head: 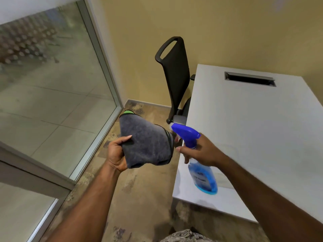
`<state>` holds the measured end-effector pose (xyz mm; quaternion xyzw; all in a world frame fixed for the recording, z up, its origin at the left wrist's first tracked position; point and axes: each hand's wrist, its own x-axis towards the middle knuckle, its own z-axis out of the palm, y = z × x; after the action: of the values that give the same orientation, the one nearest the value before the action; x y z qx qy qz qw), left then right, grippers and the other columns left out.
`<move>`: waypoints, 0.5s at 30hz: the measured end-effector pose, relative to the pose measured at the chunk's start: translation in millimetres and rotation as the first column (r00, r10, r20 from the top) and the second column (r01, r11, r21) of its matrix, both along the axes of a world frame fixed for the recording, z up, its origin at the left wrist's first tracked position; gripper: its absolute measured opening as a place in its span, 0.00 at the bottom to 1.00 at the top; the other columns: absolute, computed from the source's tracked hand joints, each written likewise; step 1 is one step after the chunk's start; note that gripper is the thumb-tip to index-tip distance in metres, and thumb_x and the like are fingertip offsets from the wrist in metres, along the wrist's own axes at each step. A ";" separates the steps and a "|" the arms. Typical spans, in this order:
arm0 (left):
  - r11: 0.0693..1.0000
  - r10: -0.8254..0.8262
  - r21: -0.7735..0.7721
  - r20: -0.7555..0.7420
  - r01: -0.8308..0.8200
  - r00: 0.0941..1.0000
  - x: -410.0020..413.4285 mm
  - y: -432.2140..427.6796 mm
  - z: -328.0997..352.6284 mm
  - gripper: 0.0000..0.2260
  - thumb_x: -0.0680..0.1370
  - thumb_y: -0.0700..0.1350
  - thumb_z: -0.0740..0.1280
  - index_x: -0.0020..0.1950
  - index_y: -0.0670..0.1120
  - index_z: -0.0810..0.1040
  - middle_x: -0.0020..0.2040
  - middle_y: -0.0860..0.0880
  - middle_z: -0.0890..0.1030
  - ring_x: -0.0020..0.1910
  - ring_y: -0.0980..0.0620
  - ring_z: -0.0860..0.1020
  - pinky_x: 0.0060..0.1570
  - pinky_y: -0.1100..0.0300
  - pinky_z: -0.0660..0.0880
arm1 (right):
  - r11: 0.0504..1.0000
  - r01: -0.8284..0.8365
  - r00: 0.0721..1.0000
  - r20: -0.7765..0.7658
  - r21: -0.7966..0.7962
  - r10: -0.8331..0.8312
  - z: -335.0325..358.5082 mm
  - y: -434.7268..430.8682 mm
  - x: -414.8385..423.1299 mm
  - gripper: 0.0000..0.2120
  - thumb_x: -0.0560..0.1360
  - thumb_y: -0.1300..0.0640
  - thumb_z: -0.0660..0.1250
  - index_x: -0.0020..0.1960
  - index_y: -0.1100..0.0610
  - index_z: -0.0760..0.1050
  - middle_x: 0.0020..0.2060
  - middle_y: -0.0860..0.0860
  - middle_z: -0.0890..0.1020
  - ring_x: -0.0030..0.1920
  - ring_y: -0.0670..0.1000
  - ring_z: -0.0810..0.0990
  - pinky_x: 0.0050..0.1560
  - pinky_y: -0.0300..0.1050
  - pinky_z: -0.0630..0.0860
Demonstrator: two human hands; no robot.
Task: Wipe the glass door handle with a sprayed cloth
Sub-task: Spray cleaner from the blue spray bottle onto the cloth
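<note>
Cloth: you are holding the folded grey microfibre cloth (pixel 146 142) up in front of you, over the mottled brown floor (pixel 139 189), its flat face turned toward the spray nozzle.
Door handle: it is not showing in this view; only the framed glass panel (pixel 52 95) on your left is showing, so the wiping looks not yet begun.
Progress: you are judging by a cloth raised to the nozzle, so you are likely at the spraying step; whether the cloth is already damp cannot be told.
Left hand (pixel 117 154): you are cupping the cloth from below, fingers grasping its lower edge with the thumb pressing on top.
Right hand (pixel 201 152): you are gripping the clear spray bottle of blue liquid (pixel 202 177) by its neck, fingers wrapped around it, nozzle pointing at the cloth and close to it.
Surroundings: the bottle is hanging over the edge of the white worktop (pixel 253 137); a black chair (pixel 176 77) is standing beyond.
</note>
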<state>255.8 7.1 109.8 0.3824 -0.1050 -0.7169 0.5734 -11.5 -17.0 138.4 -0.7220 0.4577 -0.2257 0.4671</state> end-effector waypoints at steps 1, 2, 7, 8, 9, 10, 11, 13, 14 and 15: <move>1.000 0.009 -0.005 -0.012 -0.009 1.000 -0.5 1.0 0.8 0.11 0.76 0.42 0.63 0.56 0.42 0.79 0.49 0.41 0.83 0.45 0.40 0.83 0.47 0.43 0.82 | 1.000 -0.020 1.000 0.000 0.011 0.020 -2.1 6.4 6.3 0.06 0.76 0.55 0.71 0.47 0.49 0.74 0.31 0.48 0.80 0.33 0.46 0.82 0.40 0.38 0.81; 1.000 0.018 -0.009 -0.022 -0.018 1.000 -0.7 1.4 0.1 0.12 0.75 0.43 0.64 0.57 0.42 0.80 0.51 0.41 0.82 0.46 0.40 0.83 0.47 0.43 0.82 | 0.999 -0.038 0.999 0.006 0.019 0.038 -4.6 12.1 11.4 0.05 0.76 0.55 0.71 0.48 0.50 0.75 0.31 0.48 0.80 0.32 0.47 0.82 0.39 0.38 0.81; 0.998 0.040 -0.037 -0.082 -0.043 0.996 0.5 5.9 -0.5 0.14 0.77 0.49 0.65 0.52 0.43 0.87 0.54 0.42 0.84 0.51 0.39 0.83 0.49 0.40 0.81 | 1.000 -0.001 0.999 -0.039 0.007 0.001 -16.7 30.4 24.7 0.05 0.77 0.51 0.70 0.46 0.52 0.75 0.31 0.49 0.82 0.35 0.51 0.84 0.40 0.34 0.79; 0.998 0.043 -0.041 -0.090 -0.047 0.995 1.1 7.0 -0.6 0.15 0.77 0.50 0.65 0.54 0.43 0.86 0.54 0.42 0.83 0.51 0.39 0.83 0.49 0.40 0.81 | 1.000 0.008 0.999 -0.041 -0.004 -0.008 -18.4 32.4 25.8 0.06 0.77 0.51 0.70 0.44 0.50 0.75 0.31 0.49 0.82 0.35 0.50 0.84 0.40 0.34 0.79; 0.998 0.044 -0.044 -0.098 -0.048 0.994 1.8 8.0 -0.5 0.15 0.77 0.50 0.65 0.57 0.43 0.83 0.55 0.42 0.83 0.52 0.39 0.82 0.49 0.40 0.81 | 1.000 0.009 0.999 -0.042 -0.010 -0.010 -19.4 33.7 26.9 0.07 0.77 0.50 0.70 0.43 0.50 0.75 0.30 0.48 0.82 0.35 0.50 0.84 0.41 0.34 0.79; 0.997 0.043 -0.052 -0.102 -0.049 0.994 2.3 8.9 -0.3 0.15 0.77 0.50 0.65 0.59 0.44 0.81 0.55 0.42 0.83 0.52 0.39 0.82 0.49 0.40 0.81 | 1.000 0.005 0.999 -0.048 -0.012 -0.006 -20.2 34.5 27.7 0.07 0.77 0.50 0.70 0.43 0.49 0.74 0.30 0.46 0.82 0.34 0.49 0.84 0.41 0.34 0.79; 0.997 0.041 -0.061 -0.103 -0.048 0.994 2.6 9.9 0.2 0.16 0.77 0.50 0.65 0.60 0.44 0.80 0.54 0.42 0.83 0.52 0.39 0.82 0.49 0.40 0.81 | 1.000 0.000 0.998 -0.056 -0.016 -0.001 -20.2 35.3 28.7 0.07 0.77 0.49 0.70 0.43 0.49 0.74 0.30 0.45 0.81 0.34 0.47 0.83 0.41 0.33 0.79; 0.997 0.039 -0.068 -0.105 -0.047 0.994 3.3 11.0 -0.1 0.16 0.77 0.50 0.65 0.60 0.44 0.79 0.54 0.42 0.83 0.51 0.39 0.82 0.49 0.40 0.81 | 0.999 0.002 0.998 -0.061 -0.034 -0.004 -18.2 37.3 29.9 0.07 0.76 0.48 0.70 0.43 0.48 0.74 0.30 0.43 0.81 0.33 0.45 0.83 0.40 0.32 0.78; 0.997 0.038 -0.069 -0.104 -0.046 0.994 4.2 11.0 -0.8 0.16 0.77 0.50 0.65 0.60 0.44 0.79 0.54 0.42 0.83 0.51 0.39 0.82 0.48 0.40 0.81 | 0.999 0.009 0.998 -0.054 -0.043 -0.012 -17.1 38.1 29.4 0.07 0.76 0.49 0.71 0.44 0.48 0.73 0.30 0.43 0.81 0.33 0.44 0.83 0.39 0.31 0.78; 0.997 0.037 -0.069 -0.106 -0.044 0.994 5.1 11.1 -1.1 0.16 0.78 0.50 0.65 0.61 0.44 0.79 0.55 0.42 0.82 0.51 0.39 0.82 0.48 0.40 0.81 | 0.999 0.015 0.999 -0.044 -0.043 -0.017 -15.7 39.0 28.3 0.07 0.76 0.50 0.71 0.45 0.48 0.73 0.31 0.43 0.81 0.33 0.43 0.83 0.38 0.31 0.78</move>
<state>261.0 18.1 108.8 0.3257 -0.0927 -0.7200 0.6058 16.9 22.0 122.7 -0.7330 0.4690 -0.2231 0.4393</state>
